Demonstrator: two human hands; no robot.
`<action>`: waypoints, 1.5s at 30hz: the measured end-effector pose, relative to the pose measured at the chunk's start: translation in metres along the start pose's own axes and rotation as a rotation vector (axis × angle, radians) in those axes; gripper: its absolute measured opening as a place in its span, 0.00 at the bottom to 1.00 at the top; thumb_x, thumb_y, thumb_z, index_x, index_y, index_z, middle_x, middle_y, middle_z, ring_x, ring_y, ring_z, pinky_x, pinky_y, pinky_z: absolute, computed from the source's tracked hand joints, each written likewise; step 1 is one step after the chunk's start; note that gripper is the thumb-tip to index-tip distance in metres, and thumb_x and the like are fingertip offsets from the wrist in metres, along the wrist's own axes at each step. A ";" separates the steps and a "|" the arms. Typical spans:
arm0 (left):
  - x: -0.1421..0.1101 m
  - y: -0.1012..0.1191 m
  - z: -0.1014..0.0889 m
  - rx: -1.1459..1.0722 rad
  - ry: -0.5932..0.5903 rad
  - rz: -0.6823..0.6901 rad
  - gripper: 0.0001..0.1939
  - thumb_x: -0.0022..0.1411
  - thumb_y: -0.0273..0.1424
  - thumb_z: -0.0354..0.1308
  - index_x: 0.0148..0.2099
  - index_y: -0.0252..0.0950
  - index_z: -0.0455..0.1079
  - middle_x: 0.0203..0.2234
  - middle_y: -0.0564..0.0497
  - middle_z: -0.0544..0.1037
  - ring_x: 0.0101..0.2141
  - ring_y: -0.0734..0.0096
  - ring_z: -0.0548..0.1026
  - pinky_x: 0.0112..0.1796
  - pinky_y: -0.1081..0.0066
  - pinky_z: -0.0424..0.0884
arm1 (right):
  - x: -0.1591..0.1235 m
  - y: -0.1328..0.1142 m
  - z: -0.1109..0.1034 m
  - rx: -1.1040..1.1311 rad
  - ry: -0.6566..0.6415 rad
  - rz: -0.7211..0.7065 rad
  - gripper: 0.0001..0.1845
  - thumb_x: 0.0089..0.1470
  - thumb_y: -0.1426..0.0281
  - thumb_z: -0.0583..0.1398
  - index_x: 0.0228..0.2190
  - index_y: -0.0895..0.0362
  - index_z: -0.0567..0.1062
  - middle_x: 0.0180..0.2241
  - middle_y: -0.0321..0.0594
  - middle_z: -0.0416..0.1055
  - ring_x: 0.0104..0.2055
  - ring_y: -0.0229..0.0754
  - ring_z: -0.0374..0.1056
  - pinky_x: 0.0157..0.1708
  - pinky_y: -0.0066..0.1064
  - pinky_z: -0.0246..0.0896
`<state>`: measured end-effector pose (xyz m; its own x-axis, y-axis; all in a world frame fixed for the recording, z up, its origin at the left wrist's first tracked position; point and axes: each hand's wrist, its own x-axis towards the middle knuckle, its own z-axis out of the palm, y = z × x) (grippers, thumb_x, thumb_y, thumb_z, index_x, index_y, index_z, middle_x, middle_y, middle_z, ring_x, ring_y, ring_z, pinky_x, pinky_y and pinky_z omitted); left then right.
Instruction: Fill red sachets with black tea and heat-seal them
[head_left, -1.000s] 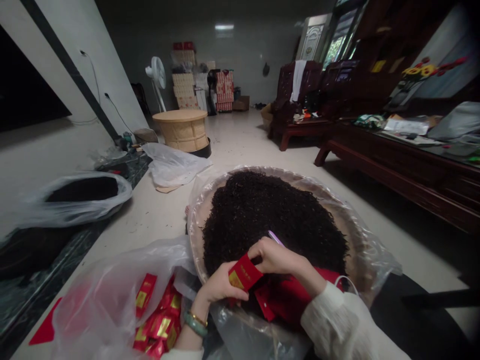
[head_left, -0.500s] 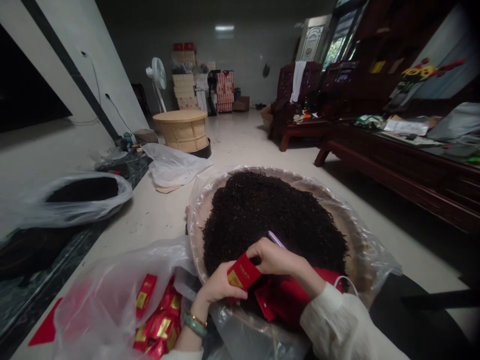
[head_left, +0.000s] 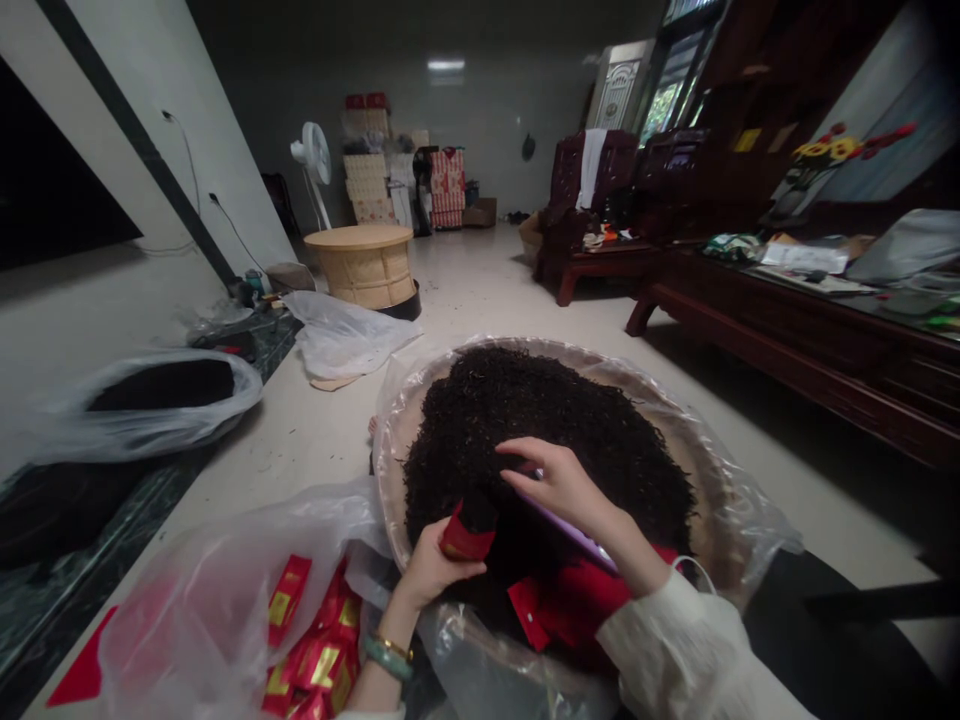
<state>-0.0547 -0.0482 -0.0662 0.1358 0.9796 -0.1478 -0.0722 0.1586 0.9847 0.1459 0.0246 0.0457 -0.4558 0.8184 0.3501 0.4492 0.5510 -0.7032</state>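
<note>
From where I'm standing, the left hand (head_left: 436,562) is grasping a small bright-red packet with a dark upper part (head_left: 466,545), thumb along the near side and fingers wrapping behind, and is holding it tilted over the near left part of a wide, round, tan basket lined with clear plastic (head_left: 399,430). The right hand (head_left: 553,482) is hovering just beside it, thumb and fingers parted, gripping nothing that I can see; a long, slim purple object (head_left: 576,532) is lying beneath it, and whether they are touching I cannot tell. The packet is looking light and thin-walled to me, likely to be creasing under a hard squeeze and perhaps a little slick, so a gentle hold low around its sides, leaving the top free, is seeming best. The basket is holding a broad heap of dark, shredded, leaf-like material (head_left: 547,405), probably dry and brittle. Beside it, a large, cloudy plastic bag (head_left: 225,590) is holding glossy red packets with gold labels (head_left: 326,660), and farther left a whitish plastic sack (head_left: 247,390) is containing more dark material (head_left: 165,385).
</note>
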 end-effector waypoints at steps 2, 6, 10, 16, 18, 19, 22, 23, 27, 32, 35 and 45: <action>0.001 0.000 0.000 0.032 0.042 0.075 0.24 0.36 0.33 0.73 0.38 0.31 0.73 0.29 0.50 0.79 0.30 0.68 0.74 0.34 0.70 0.70 | -0.009 -0.012 0.003 -0.007 -0.039 -0.137 0.10 0.53 0.69 0.63 0.39 0.55 0.77 0.36 0.41 0.77 0.39 0.43 0.68 0.39 0.33 0.64; -0.001 0.006 0.006 0.110 0.108 0.116 0.22 0.38 0.35 0.72 0.36 0.30 0.74 0.25 0.53 0.76 0.27 0.72 0.70 0.30 0.74 0.66 | -0.024 -0.036 0.013 -0.161 -0.211 -0.295 0.10 0.54 0.63 0.63 0.36 0.56 0.77 0.33 0.42 0.75 0.40 0.45 0.62 0.41 0.36 0.61; -0.005 0.016 0.016 0.108 0.100 0.076 0.20 0.37 0.34 0.72 0.33 0.31 0.73 0.21 0.56 0.72 0.23 0.76 0.64 0.25 0.76 0.61 | -0.023 -0.038 0.022 -0.403 -0.331 -0.227 0.15 0.52 0.58 0.64 0.29 0.58 0.77 0.31 0.44 0.73 0.40 0.47 0.62 0.38 0.37 0.59; -0.008 0.027 0.022 0.024 0.106 0.016 0.20 0.32 0.24 0.71 0.33 0.31 0.72 0.21 0.57 0.73 0.23 0.76 0.67 0.26 0.77 0.64 | -0.020 -0.012 0.032 -0.275 -0.313 -0.186 0.13 0.58 0.64 0.61 0.25 0.57 0.76 0.27 0.39 0.74 0.41 0.43 0.67 0.44 0.35 0.56; -0.011 0.026 0.022 -0.001 0.053 -0.028 0.24 0.33 0.23 0.71 0.38 0.32 0.72 0.24 0.56 0.75 0.24 0.73 0.70 0.27 0.75 0.66 | -0.021 -0.003 0.033 -0.226 -0.308 -0.163 0.12 0.59 0.66 0.60 0.26 0.57 0.77 0.29 0.39 0.75 0.42 0.43 0.68 0.46 0.35 0.56; -0.012 0.025 0.022 -0.018 0.012 -0.060 0.27 0.33 0.24 0.70 0.41 0.32 0.71 0.24 0.55 0.76 0.24 0.72 0.71 0.27 0.74 0.68 | -0.022 0.000 0.032 -0.210 -0.305 -0.148 0.12 0.59 0.66 0.59 0.27 0.57 0.77 0.31 0.40 0.75 0.43 0.42 0.68 0.46 0.35 0.56; -0.016 0.020 0.018 -0.035 -0.091 -0.159 0.31 0.37 0.26 0.69 0.48 0.31 0.69 0.23 0.53 0.77 0.24 0.67 0.73 0.24 0.72 0.70 | -0.023 0.006 0.025 -0.184 -0.300 -0.097 0.11 0.59 0.67 0.59 0.28 0.56 0.78 0.34 0.41 0.76 0.45 0.43 0.68 0.47 0.34 0.56; -0.017 0.018 0.015 -0.013 -0.101 -0.167 0.30 0.38 0.26 0.69 0.47 0.31 0.69 0.24 0.53 0.78 0.24 0.66 0.74 0.24 0.71 0.70 | -0.022 0.007 0.022 -0.176 -0.299 -0.081 0.12 0.59 0.67 0.59 0.27 0.56 0.78 0.33 0.41 0.76 0.45 0.44 0.69 0.46 0.34 0.56; -0.015 0.020 0.003 -0.004 -0.105 -0.077 0.34 0.32 0.25 0.74 0.47 0.34 0.73 0.38 0.48 0.80 0.40 0.59 0.76 0.41 0.67 0.72 | -0.021 0.006 0.017 -0.117 -0.310 -0.057 0.18 0.60 0.63 0.57 0.22 0.57 0.76 0.29 0.40 0.74 0.38 0.42 0.69 0.40 0.31 0.59; -0.006 0.033 0.009 -0.252 -0.136 -0.084 0.30 0.39 0.41 0.73 0.45 0.32 0.74 0.34 0.45 0.81 0.34 0.62 0.78 0.35 0.70 0.71 | -0.022 -0.003 0.025 -0.032 -0.370 -0.174 0.20 0.61 0.60 0.56 0.22 0.57 0.74 0.22 0.38 0.69 0.31 0.41 0.66 0.34 0.30 0.60; -0.004 0.035 0.022 -0.306 -0.033 -0.083 0.26 0.43 0.42 0.71 0.41 0.30 0.75 0.29 0.46 0.81 0.29 0.66 0.78 0.32 0.72 0.71 | -0.027 -0.005 0.030 0.051 -0.112 -0.077 0.12 0.58 0.61 0.59 0.35 0.57 0.75 0.32 0.41 0.70 0.35 0.42 0.66 0.35 0.31 0.62; -0.010 0.038 0.040 -0.437 0.178 -0.030 0.25 0.44 0.44 0.70 0.38 0.31 0.73 0.27 0.48 0.81 0.26 0.69 0.77 0.29 0.73 0.71 | -0.048 0.018 0.056 0.276 0.020 0.334 0.15 0.46 0.58 0.65 0.22 0.58 0.74 0.23 0.36 0.69 0.27 0.40 0.64 0.27 0.30 0.60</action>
<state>-0.0188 -0.0565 -0.0234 -0.0247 0.9736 -0.2267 -0.4853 0.1866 0.8542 0.1327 -0.0144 -0.0186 -0.3041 0.9488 0.0856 0.3456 0.1936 -0.9182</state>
